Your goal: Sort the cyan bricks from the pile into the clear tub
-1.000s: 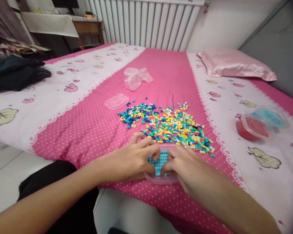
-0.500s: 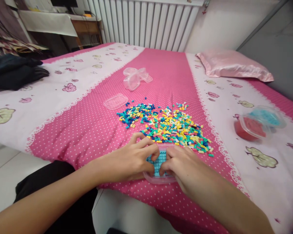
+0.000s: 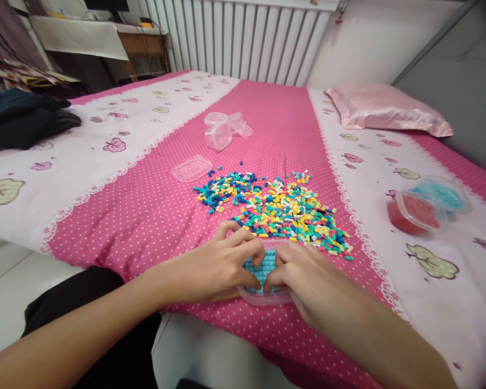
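Right in front of me, by the bed's near edge, a clear plastic container (image 3: pixel 266 299) holds light-blue toy bricks (image 3: pixel 269 265) set side by side in a grid. My left hand (image 3: pixel 230 262) reaches over its left side, thumb and index finger bent down onto the bricks. From the right, my right hand (image 3: pixel 302 273) has its fingers curled over the container, its thumb near the bricks. Both hands are closed; whatever is between the fingertips is too small or hidden to make out. Just beyond lies a loose pile of small coloured bricks (image 3: pixel 295 213).
A clear lid (image 3: pixel 191 168) and several clear containers (image 3: pixel 222 132) lie farther back on the bed. To the right stand a container of red pieces (image 3: pixel 416 213) and one of blue pieces (image 3: pixel 443 195). A pink pillow (image 3: pixel 389 108) and dark clothing (image 3: pixel 24 119) are at the sides.
Almost nothing differs. My left thumb has shifted slightly to the right over the blue bricks; the container and the brick pile stay in place.
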Demonstrator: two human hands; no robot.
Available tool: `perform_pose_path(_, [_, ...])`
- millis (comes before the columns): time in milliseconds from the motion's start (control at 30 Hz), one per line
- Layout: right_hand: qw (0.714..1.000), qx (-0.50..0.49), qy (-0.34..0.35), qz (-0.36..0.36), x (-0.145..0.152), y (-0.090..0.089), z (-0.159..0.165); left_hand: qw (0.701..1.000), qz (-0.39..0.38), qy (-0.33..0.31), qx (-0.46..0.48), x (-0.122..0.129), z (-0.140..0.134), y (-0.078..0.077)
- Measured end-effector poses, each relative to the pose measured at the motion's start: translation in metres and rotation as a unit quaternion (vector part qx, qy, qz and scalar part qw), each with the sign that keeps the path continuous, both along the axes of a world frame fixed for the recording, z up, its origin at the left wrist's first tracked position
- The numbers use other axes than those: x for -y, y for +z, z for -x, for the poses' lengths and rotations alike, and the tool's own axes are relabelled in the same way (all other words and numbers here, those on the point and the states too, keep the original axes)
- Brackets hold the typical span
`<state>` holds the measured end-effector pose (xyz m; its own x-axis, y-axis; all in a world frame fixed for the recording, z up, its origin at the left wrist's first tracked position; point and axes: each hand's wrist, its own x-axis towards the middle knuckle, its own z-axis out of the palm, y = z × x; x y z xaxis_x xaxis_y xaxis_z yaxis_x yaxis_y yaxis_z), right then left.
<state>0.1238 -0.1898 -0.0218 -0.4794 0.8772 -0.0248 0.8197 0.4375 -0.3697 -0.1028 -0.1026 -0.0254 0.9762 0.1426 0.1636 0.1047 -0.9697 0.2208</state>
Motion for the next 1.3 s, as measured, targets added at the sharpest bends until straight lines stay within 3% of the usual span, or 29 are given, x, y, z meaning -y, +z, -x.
perform_pose_path(367, [0.999, -0.018, -0.019, -0.019, 0.002, -0.012, -0.003, 0.999, 0.039, 0.000, -0.003, 0.002, -0.001, 0.000])
perform_pose_path(633, [0.998, -0.057, 0.024, -0.024, -0.009, -0.015, 0.007, 0.999, 0.051, -0.002, 0.003, 0.003, -0.002, 0.000])
perform_pose_path(1300, [0.999, -0.015, -0.029, -0.014, 0.001, 0.000, -0.010, 1.000, 0.023, 0.006, 0.013, 0.001, 0.001, 0.002])
